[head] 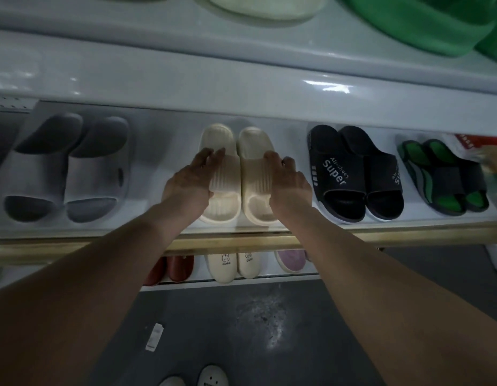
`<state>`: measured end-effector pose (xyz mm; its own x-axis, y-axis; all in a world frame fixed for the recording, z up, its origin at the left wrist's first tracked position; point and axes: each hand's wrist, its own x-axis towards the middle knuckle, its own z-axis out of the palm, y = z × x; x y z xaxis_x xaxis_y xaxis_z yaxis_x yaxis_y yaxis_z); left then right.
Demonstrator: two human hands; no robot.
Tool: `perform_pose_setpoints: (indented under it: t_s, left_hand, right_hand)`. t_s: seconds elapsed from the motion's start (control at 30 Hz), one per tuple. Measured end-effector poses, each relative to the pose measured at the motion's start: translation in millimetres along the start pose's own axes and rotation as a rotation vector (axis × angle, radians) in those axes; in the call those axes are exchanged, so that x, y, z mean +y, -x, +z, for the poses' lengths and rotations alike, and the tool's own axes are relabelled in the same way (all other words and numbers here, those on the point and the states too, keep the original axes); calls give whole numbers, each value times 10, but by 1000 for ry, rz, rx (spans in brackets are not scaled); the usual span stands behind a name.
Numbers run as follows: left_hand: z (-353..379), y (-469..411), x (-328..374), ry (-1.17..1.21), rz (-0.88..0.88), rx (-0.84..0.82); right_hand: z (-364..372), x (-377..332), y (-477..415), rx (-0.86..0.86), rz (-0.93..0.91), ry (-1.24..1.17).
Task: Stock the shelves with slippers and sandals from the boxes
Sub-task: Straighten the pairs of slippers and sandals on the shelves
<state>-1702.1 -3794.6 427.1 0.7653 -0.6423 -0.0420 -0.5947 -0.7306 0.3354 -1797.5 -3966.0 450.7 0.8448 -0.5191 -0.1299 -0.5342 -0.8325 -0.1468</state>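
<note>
The cream slippers (227, 174) sit side by side, touching, on the middle shelf (163, 146), toes toward the front edge, between a grey pair (66, 168) and a black pair (353, 174) printed "Super". They look like moulded foam slides: probably light, springy rather than stiff, with a matte ribbed strap that should give decent friction, and nothing fragile about them. The broad strap across the instep is the natural place to take hold, since it lets each slipper be nudged or lifted without squashing the footbed. That is just where both hands are. The left hand (188, 182) wraps the left slipper's strap from the outer side, fingers curled over the top and the thumb tucked at the strap's near edge. The right hand (289, 182) mirrors it on the right slipper, fingers draped and bent over the strap's outer half (its thumb is hidden, so how firmly it pinches I cannot tell). The soles appear to rest on the shelf, so this reads as a final squaring-up of the pair. Being so light, they could skid on the glossy surface if pushed too hard, and the black pair stands near the right wrist.
</note>
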Motion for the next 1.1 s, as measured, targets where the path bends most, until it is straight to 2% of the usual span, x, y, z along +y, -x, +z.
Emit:
perform_pose_setpoints:
  t_s: [0.07, 0.27, 0.47, 0.53, 0.67, 0.8, 0.9, 1.1]
  left_hand:
    - [-9, 59, -32, 17, 11, 13]
    - [-18, 300, -361, -58, 34, 148]
    - [-303, 568, -1003, -128, -9, 245]
    - [-392, 659, -1262, -168, -49, 242]
    - [-556, 861, -1709, -148, -182, 182]
    - [-637, 959, -2057, -96, -285, 126]
    - [-637, 956, -2353, -55, -232, 95]
    - [-681, 899, -2636, 0, -149, 123]
  right_hand:
    - [26, -18, 11, 17, -5, 23]
    - [195, -285, 86, 322, -192, 31]
    - [332, -1043, 215, 352, -283, -166]
    - [408, -1314, 256, 315, -341, -183]
    - [502, -1812, 346, 112, -416, -185]
    - [577, -2223, 377, 25, -446, -210]
    - [627, -2435, 355, -8, -449, -235]
    - [732, -2704, 271, 43, -451, -204]
